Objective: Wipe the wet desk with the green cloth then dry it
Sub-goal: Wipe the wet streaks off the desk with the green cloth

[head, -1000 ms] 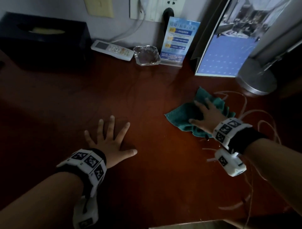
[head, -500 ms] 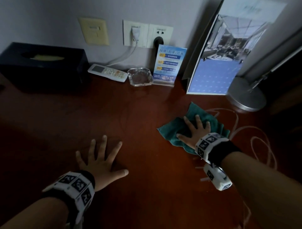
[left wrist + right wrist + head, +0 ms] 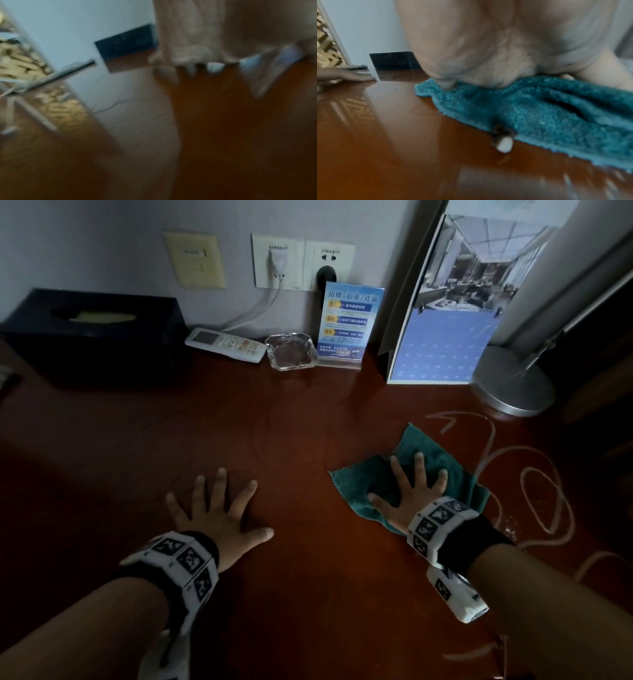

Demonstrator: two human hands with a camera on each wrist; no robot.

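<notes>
The green cloth (image 3: 442, 463) is being pressed flat against the red-brown worktop (image 3: 308, 594) by the right hand (image 3: 411, 494), whose fingers are being kept straight and spread apart on top of it; nothing is being gripped or pinched. In the head view the cloth is lying at about three o'clock from the middle of the worktop, rumpled, with one corner pointing toward twelve o'clock. In the right wrist view the palm (image 3: 496, 65) is being seen resting on the cloth's pile (image 3: 539, 115), with folds bunching beside it.

The left hand (image 3: 219, 508) is being laid palm-down on bare wood at about nine o'clock from the cloth, well apart from it, with fingers splayed and holding nothing. The left wrist view is being blurred too much for further detail.

Pale wet streaks (image 3: 548, 498) are being shown looping over the surface at three o'clock from the cloth.

Along the twelve o'clock edge, against the wall, a dark tissue box (image 3: 92, 337), a white remote (image 3: 226, 344), a glass ashtray (image 3: 291, 351), a blue sign stand (image 3: 346, 326), a calendar (image 3: 445, 337) and a round metal lamp base (image 3: 513, 385) are being seen standing.
</notes>
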